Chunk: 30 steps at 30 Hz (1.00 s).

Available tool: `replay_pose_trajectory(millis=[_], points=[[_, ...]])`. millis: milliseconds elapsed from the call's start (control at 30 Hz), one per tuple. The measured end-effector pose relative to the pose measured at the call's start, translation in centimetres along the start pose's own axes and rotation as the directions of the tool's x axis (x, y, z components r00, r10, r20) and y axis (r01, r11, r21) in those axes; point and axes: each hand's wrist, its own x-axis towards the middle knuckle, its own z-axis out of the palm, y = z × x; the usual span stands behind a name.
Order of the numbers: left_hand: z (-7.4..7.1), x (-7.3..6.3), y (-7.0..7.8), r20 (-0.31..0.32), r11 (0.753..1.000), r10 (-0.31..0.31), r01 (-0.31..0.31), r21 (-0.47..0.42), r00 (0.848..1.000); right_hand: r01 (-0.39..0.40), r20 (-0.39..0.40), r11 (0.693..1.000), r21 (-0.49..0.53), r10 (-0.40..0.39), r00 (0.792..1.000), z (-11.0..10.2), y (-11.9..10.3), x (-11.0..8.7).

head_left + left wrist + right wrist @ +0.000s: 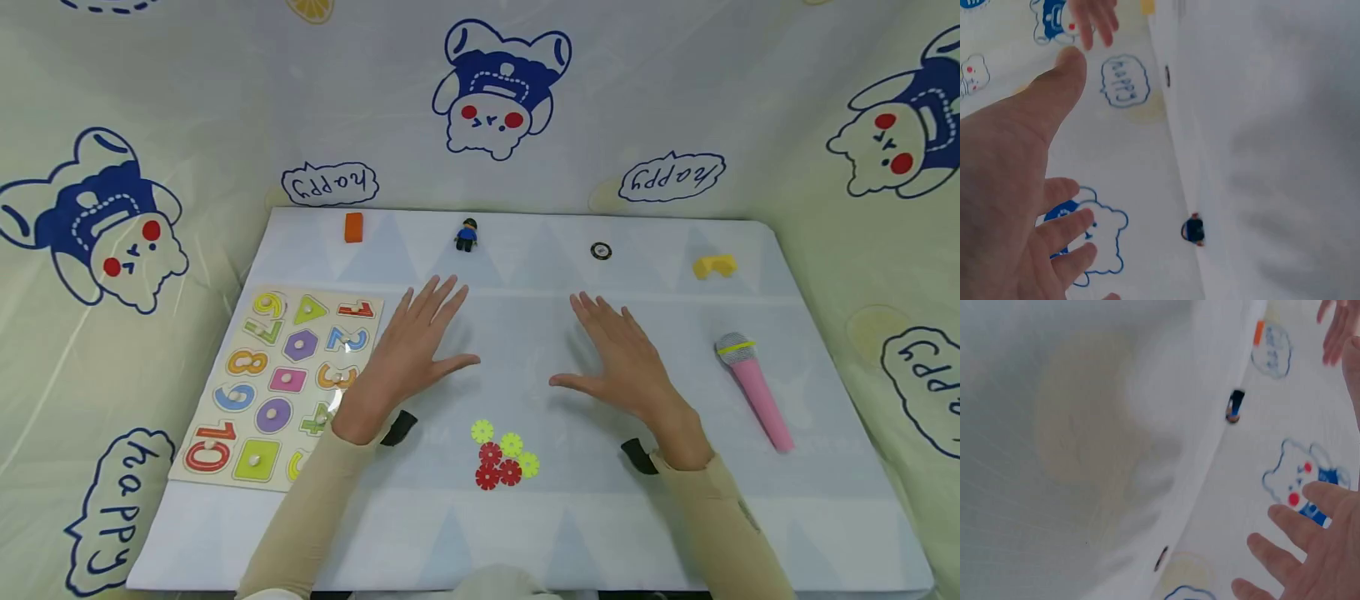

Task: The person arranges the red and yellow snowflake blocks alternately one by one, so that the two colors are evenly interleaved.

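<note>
Both hands hover over the table with fingers spread and straight, holding nothing. In the head view the left hand (411,354) is beside the right edge of a number-and-shape puzzle board (251,350), partly covering it with its wrist. The right hand (622,362) stands to the left of a pink toy microphone (757,392). Between and nearer than the hands lies a cluster of red flower-shaped discs (487,477) and yellow-green ones (512,444). The left wrist view shows the left hand (1022,175) with its thumb raised; fingers of the right hand (1316,544) show in the right wrist view.
Along the far table edge lie an orange block (354,227), a small toy figure (466,236) in blue, a round black-rimmed disc (601,251) and a yellow block (715,266). A patterned cloth (525,183) rises behind the table (525,533) and at its sides.
</note>
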Motion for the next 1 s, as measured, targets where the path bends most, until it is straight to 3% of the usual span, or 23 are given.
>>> replay_pose_trajectory(millis=[333, 533, 700, 1000], points=[[1.6, -4.0, 2.3, 0.084, 0.984, 0.175, -0.175, 0.002, 0.981, 0.175, 0.049, 0.982, -0.077, -0.171, 0.984, 1.5, -3.1, -3.4], [2.8, -5.3, 3.0, 0.132, 0.96, 0.275, -0.278, 0.008, 0.952, 0.334, 0.041, 0.939, -0.085, -0.332, 0.942, 3.0, -4.8, -4.7], [3.4, -5.8, 2.8, 0.176, 0.955, 0.294, -0.298, -0.006, 0.939, 0.423, 0.01, 0.901, -0.099, -0.425, 0.905, 4.4, -5.2, -5.3], [4.4, -5.4, 2.8, 0.166, 0.937, 0.346, -0.349, -0.014, 0.923, 0.462, 0.025, 0.883, -0.082, -0.462, 0.887, 5.3, -5.4, -5.9]])
